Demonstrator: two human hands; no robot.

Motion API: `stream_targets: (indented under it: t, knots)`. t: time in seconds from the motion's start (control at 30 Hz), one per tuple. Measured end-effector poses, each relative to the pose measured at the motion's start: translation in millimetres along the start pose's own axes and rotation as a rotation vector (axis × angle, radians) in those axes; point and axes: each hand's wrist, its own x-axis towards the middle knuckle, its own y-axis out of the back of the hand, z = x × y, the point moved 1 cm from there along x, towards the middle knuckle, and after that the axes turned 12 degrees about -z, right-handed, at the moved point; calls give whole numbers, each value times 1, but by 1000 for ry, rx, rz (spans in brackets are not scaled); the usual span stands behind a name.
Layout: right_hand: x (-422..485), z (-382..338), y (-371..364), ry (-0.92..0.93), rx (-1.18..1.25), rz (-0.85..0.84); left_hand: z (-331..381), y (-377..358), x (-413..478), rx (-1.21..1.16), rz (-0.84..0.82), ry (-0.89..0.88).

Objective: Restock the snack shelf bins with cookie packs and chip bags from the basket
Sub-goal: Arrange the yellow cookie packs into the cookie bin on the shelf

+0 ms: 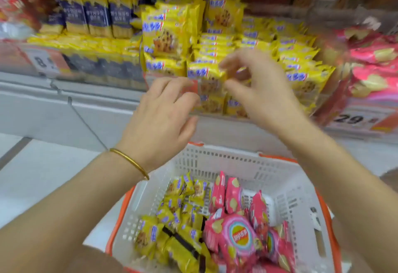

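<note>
My left hand hovers loose and empty before the bin. Cookie packs lie in the basket: light, crinkly, slippery, crumbly, so I'd grip 1 across its flat sides. My right hand curls at a shelved cookie pack; blur hides any pinch.
</note>
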Motion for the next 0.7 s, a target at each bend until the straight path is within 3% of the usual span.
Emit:
stream_targets:
  t: [0.07, 0.2, 0.27, 0.33, 0.5, 0.7]
  knots:
    - [-33, 7, -43, -32, 69, -197, -5, -16, -21, 54, -170, -26]
    - [-75, 61, -149, -286, 32, -676, -15, -39, -54, 111, -584, 45]
    - [-86, 95, -198, -415, 32, -791, -18, -43, -61, 161, -723, 63]
    - [-93, 119, -238, -509, 41, -854, -22, -46, -63, 221, -828, 61]
    - [-101, 143, -311, -697, 117, -1009, -25, -42, -60, 197, -870, 72]
    - [-102, 156, -341, -1038, 546, -911, -32, -46, -55, 157, -907, 40]
